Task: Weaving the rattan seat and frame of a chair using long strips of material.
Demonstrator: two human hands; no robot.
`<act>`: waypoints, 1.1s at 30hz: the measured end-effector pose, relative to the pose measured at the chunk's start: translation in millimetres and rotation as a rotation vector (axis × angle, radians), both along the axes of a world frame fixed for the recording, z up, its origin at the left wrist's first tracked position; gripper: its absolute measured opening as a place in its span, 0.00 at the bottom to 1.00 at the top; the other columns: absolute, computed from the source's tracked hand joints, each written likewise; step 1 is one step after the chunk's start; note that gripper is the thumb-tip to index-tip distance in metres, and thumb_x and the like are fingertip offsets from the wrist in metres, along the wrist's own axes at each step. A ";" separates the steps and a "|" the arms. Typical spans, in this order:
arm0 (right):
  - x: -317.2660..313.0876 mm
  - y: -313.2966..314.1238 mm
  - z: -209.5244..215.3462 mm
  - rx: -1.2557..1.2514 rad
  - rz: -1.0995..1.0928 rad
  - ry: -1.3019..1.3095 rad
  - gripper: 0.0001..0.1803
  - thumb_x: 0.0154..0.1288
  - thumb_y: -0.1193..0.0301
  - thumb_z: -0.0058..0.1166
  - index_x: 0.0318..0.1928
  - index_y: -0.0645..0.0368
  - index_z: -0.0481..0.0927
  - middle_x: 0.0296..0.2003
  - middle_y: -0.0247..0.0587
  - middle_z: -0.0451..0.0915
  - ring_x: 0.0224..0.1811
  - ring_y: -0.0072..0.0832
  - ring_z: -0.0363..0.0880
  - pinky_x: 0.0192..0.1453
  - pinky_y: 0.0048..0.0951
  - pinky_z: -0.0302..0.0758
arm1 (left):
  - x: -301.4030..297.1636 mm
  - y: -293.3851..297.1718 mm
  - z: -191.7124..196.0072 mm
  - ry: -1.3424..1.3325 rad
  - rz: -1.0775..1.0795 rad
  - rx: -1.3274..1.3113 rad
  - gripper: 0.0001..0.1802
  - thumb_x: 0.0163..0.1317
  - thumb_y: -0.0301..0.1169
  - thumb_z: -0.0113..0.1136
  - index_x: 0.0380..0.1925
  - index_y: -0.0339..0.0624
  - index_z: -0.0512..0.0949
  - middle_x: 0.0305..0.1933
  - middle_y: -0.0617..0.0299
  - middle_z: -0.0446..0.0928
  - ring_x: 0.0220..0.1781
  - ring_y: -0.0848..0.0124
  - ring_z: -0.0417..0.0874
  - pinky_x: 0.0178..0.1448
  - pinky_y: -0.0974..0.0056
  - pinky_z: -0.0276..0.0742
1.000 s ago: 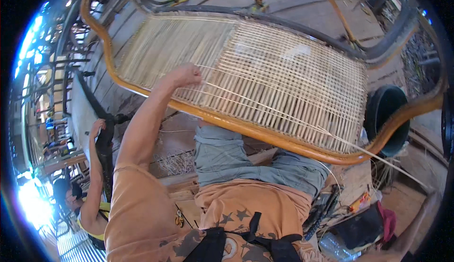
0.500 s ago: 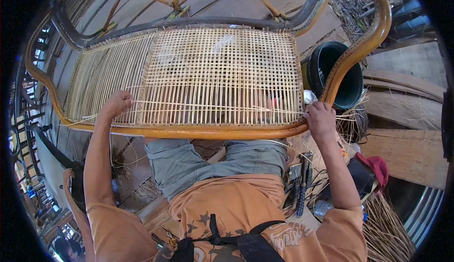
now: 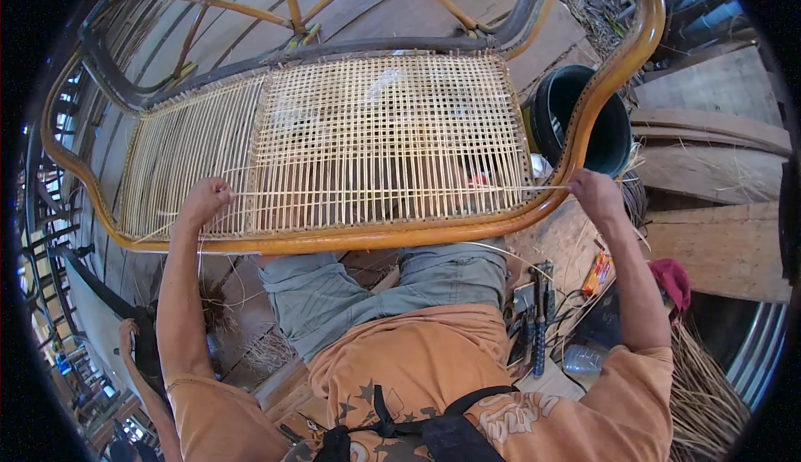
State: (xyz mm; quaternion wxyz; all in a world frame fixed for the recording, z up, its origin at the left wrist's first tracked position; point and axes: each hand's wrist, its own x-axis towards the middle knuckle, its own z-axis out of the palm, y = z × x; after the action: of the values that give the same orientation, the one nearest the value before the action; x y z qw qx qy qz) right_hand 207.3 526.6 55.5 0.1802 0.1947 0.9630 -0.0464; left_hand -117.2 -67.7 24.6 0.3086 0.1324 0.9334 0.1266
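Observation:
A rattan furniture frame (image 3: 367, 236) lies across my lap, its varnished front rail over my thighs. The seat panel (image 3: 334, 128) inside it is strung with pale cane strips, in an open grid at the middle and right and in one direction only at the left. My right hand (image 3: 596, 195) is closed on the end of a thin cane strip (image 3: 542, 187), just beyond the frame's right rail. The strip runs nearly straight leftward over the panel. My left hand (image 3: 209, 200) is pinched near the strip's other end, above the panel's left part.
A dark green bucket (image 3: 613, 128) stands right of the frame. Hand tools (image 3: 538, 320) and a plastic bottle (image 3: 581, 360) lie by my right hip. Planks (image 3: 709, 237) and a bundle of cane (image 3: 701, 395) are farther right. Another person's arm (image 3: 133, 354) shows at lower left.
My right hand has moved right, off the frame's edge, drawing the strip out past the rail. My left hand has stayed near its place. The view has shifted slightly.

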 end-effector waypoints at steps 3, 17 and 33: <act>3.8 6.6 9.5 -0.024 -0.012 0.013 0.15 0.62 0.57 0.52 0.31 0.57 0.78 0.26 0.47 0.78 0.31 0.42 0.79 0.32 0.36 0.74 | 0.6 -3.3 0.0 -0.009 -0.003 0.023 0.10 0.54 0.33 0.60 0.24 0.35 0.77 0.18 0.61 0.73 0.22 0.72 0.71 0.30 0.63 0.69; 33.9 87.6 16.3 0.232 -0.249 0.196 0.14 0.62 0.62 0.50 0.33 0.63 0.75 0.30 0.58 0.77 0.37 0.54 0.75 0.37 0.47 0.70 | 26.8 17.6 9.1 0.148 -0.056 0.036 0.13 0.56 0.36 0.58 0.28 0.35 0.75 0.21 0.54 0.74 0.25 0.63 0.76 0.32 0.59 0.70; 2.8 -30.9 5.5 -0.124 -0.012 0.273 0.10 0.55 0.73 0.57 0.39 0.58 0.78 0.36 0.42 0.76 0.44 0.42 0.74 0.46 0.35 0.73 | 59.8 23.6 39.4 0.820 -0.164 -0.189 0.14 0.53 0.28 0.61 0.41 0.42 0.75 0.49 0.54 0.72 0.52 0.56 0.72 0.55 0.55 0.67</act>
State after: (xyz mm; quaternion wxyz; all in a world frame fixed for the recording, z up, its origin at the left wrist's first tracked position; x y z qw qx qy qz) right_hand 210.1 495.7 60.9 0.0588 0.1809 0.9727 -0.1328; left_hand -57.4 -44.1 64.0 -0.0684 0.2167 0.9727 -0.0476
